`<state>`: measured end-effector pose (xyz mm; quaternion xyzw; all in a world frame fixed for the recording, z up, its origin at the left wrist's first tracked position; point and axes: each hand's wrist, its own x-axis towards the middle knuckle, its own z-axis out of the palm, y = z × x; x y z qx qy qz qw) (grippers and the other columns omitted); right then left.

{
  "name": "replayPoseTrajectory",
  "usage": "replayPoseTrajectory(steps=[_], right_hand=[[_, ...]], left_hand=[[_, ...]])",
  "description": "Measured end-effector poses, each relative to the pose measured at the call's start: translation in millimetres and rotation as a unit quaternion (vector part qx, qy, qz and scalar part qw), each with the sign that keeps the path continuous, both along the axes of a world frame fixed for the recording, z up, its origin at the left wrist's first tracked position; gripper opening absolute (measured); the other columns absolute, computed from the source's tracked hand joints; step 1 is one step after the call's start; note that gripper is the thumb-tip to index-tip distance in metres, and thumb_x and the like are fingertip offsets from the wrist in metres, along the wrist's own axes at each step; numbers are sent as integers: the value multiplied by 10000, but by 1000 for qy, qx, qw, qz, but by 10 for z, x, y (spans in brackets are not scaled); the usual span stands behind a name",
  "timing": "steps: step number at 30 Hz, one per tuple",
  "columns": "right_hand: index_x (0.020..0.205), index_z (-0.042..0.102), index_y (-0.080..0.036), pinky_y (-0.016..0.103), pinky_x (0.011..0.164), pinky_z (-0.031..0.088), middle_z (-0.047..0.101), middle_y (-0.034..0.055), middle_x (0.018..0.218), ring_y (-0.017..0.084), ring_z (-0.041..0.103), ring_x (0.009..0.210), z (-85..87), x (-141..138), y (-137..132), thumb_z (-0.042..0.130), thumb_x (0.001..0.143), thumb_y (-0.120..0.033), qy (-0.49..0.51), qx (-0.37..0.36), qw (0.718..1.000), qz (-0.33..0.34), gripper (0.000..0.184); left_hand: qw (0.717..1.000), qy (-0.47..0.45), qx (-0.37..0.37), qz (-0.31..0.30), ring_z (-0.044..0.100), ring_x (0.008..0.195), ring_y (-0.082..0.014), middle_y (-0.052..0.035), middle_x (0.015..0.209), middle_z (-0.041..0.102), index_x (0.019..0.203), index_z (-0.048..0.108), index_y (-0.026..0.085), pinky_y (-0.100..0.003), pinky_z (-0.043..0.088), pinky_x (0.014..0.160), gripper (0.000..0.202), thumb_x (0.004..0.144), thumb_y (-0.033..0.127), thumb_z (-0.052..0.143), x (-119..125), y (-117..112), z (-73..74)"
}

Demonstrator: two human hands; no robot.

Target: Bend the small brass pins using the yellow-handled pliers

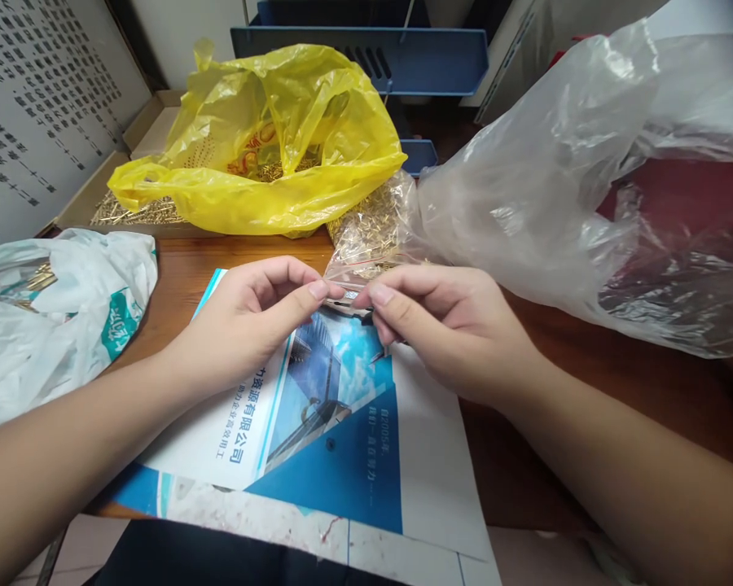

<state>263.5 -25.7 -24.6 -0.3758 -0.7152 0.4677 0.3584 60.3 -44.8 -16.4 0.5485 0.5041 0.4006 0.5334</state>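
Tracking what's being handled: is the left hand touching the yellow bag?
Apart. Head view shows bare table between the left hand, pinching a small part, and the yellow bag.

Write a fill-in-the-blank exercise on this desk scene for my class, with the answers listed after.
The plastic bag lying over the cardboard box is ____ in colour. The white bag lies to the ____ of the left hand. The brochure beneath the left hand and right hand, which pinch a small dark item together, is printed in white and ____.
Missing words: yellow; left; blue.
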Motion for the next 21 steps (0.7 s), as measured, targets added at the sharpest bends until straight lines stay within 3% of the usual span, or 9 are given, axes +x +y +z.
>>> replayPoseTrajectory(steps=[3,8,11,13,17,21], right_hand=[[779,652,-147,219,497,414,582,12,606,101,524,541,6,9,9,559,943,-244,5,25,1000,5,212],[734,625,-131,207,498,391,588,16,622,85,499,540,-35,-11,-12,534,948,-227,-34,75,991,101,251],[679,612,-128,189,505,399,597,13,603,74,513,532,-33,-10,-18,516,950,-181,-26,95,989,110,292],[631,597,-130,177,495,390,585,6,573,64,502,511,-25,-3,-22,511,944,-158,-24,113,988,103,326],[733,673,-118,176,483,414,613,4,575,72,529,499,-30,0,-32,522,926,-165,-14,87,992,87,250],[807,719,-99,198,466,403,604,10,570,88,519,498,-51,-13,-26,526,910,-197,-21,50,996,65,239]], left_hand=[[1000,-19,-2,-22,707,897,-150,-41,976,776,903,767,184,-212,561,753,205,859,385,765,-12,-13,-22],[998,-22,-10,-51,731,901,-150,-18,945,798,945,822,262,-218,573,796,123,864,338,766,-20,-13,-43],[996,-27,2,-82,735,933,-152,-9,925,800,950,828,281,-226,568,858,106,882,290,748,-10,-4,-42],[996,-15,8,-90,730,894,-146,-7,902,798,976,825,291,-226,568,823,131,905,320,720,-7,-4,-48],[996,40,24,-77,701,800,-147,-18,919,790,1042,807,282,-241,552,708,251,939,446,647,-28,-7,-48],[975,160,154,11,699,925,-191,-34,987,781,971,790,228,-299,555,846,257,937,423,626,-139,86,30]])
